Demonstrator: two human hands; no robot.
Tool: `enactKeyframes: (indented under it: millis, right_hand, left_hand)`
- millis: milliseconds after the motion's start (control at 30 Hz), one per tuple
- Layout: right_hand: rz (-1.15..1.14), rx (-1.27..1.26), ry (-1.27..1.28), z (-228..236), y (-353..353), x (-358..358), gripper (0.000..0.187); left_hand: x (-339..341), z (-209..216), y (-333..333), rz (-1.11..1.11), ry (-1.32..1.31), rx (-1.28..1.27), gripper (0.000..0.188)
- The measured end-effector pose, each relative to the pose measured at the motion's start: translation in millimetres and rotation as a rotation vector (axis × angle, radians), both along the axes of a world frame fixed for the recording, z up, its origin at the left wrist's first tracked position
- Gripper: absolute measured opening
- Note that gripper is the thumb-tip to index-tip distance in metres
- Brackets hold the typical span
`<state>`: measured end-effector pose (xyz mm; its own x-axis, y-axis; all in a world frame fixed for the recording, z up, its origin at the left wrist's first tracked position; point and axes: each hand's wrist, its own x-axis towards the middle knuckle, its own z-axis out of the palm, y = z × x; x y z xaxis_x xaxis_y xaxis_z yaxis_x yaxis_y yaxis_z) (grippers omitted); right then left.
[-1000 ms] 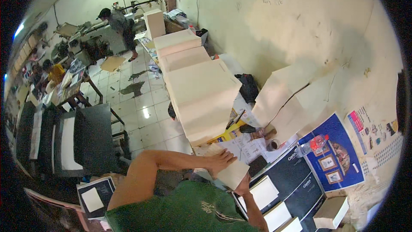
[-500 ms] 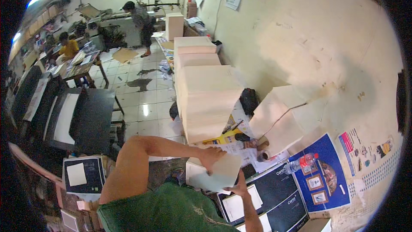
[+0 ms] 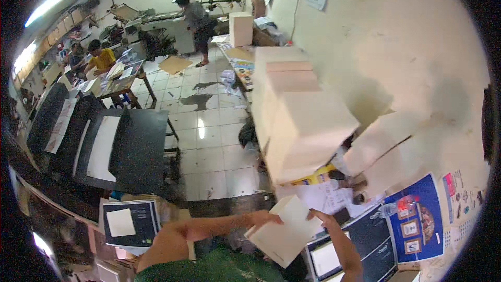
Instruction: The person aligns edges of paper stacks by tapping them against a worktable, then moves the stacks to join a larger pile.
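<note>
While facing a cluttered worktable, holds a thick cream paper block (image 3: 288,236) tilted in front of a dark green shirt (image 3: 224,266). Grasps the block's left side with the left hand (image 3: 267,220), with fingers close together over the pale upper face; cannot tell the position of the thumb. Touches the upper right edge with the right hand (image 3: 326,221), with fingers bent and slightly parted; cannot tell whether pinching the edge or only steadying.

Just right of the block, at the near end of the table: dark printed sheets (image 3: 374,256) under a white pad (image 3: 326,259). Farther along the table, tall cream paper stacks (image 3: 310,141). Against the right-hand wall, a blue poster (image 3: 413,253) behind a clear plastic bottle (image 3: 389,209). At left, a dark table (image 3: 143,149) with a long white sheet (image 3: 102,149). Beyond the tiled floor (image 3: 201,149), a standing person (image 3: 198,23) and, farther left, a seated person in yellow (image 3: 103,58).
</note>
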<state>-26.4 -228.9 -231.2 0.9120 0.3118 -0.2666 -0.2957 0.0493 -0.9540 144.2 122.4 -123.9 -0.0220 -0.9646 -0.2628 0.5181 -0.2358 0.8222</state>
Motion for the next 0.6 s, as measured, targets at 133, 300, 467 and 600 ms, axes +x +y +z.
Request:
enactKeyframes:
  millis: [133,300,467,600]
  right_hand:
    - [0.373,-0.041,-0.175,-14,97,72,0.070]
    - [0.432,-0.201,0.066,56,228,211,0.065]
    - [0.155,0.317,0.426,112,312,321,0.090]
    - [-0.162,0.802,0.543,87,348,361,0.108]
  left_hand:
    - [25,-10,105,0.091,0.248,0.251,0.057]
    - [85,26,215,0.330,0.386,0.460,0.045]
    - [140,67,289,0.626,0.137,0.172,0.050]
    - [183,51,329,0.730,0.122,0.302,0.070]
